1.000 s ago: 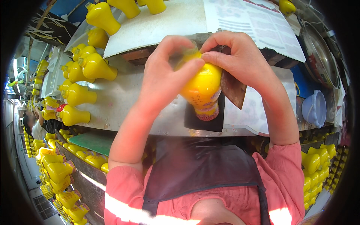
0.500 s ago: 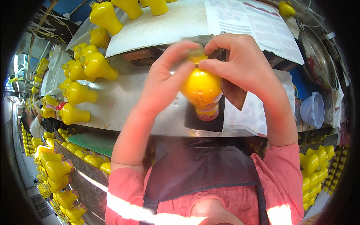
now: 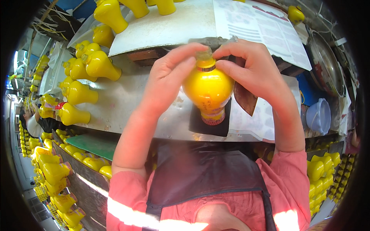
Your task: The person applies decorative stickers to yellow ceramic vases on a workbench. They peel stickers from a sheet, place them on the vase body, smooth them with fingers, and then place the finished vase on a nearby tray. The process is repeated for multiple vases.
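Observation:
A glossy yellow bottle (image 3: 208, 90) with a narrow neck and wide shoulders stands in front of me on a black pad (image 3: 198, 125). Round its neck runs a dark band (image 3: 206, 69), and dark characters mark its lower body. My left hand (image 3: 167, 73) is closed about the left side of the neck, its index fingertip near the mouth. From the right, my right hand (image 3: 248, 63) grips the neck, thumb and index finger beside the band. The fingers behind the neck are hidden. A brown pointed flat piece (image 3: 244, 98) shows under my right hand.
Several yellow bottles (image 3: 101, 65) stand at the left of the metal bench (image 3: 127, 102); others stand behind on a white board (image 3: 173, 29). To the right are printed sheets (image 3: 254, 119) and a pale blue bucket (image 3: 319, 116). More bottles crowd both sides; another person (image 3: 32, 123) is far left.
My thumbs have drawn apart from the front of the neck, so the dark band now shows. The bottle looks slightly turned or shifted and stays on the black pad.

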`<state>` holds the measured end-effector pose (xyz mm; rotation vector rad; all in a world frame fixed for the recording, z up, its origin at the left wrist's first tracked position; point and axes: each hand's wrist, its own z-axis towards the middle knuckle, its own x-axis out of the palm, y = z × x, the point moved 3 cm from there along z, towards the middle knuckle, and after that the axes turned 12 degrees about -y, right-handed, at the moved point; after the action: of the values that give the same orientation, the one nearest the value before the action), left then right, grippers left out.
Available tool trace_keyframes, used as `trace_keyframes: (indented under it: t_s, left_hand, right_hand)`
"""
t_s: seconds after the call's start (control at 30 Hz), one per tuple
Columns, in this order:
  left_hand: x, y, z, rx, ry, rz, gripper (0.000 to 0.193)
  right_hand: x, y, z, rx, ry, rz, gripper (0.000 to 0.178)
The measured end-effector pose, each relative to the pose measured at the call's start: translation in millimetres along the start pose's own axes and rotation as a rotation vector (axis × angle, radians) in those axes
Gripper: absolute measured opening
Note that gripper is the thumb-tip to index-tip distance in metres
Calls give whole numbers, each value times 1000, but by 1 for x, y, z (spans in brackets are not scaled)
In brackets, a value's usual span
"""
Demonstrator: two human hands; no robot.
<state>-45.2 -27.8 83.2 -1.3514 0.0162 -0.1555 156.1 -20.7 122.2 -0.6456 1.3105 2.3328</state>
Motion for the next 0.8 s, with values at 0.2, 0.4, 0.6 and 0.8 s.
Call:
trace_keyframes:
  t_s: [0.2,0.4,0.6,0.8]
  left_hand:
    - [7,-6,9,-68,-60,59,21]
    - [12,-14,10,-168,-106,50,16]
    - [21,-20,-2,-102,-139,-20,14]
    - [26,-25,-1,-131,-101,99,13]
  right_hand:
    - [5,17,-35,-175,-160,189,27]
    - [7,7,-45,-75,-167,232,27]
    - [-2,16,-59,-200,-209,137,22]
    - [2,9,-68,-158,-162,141,27]
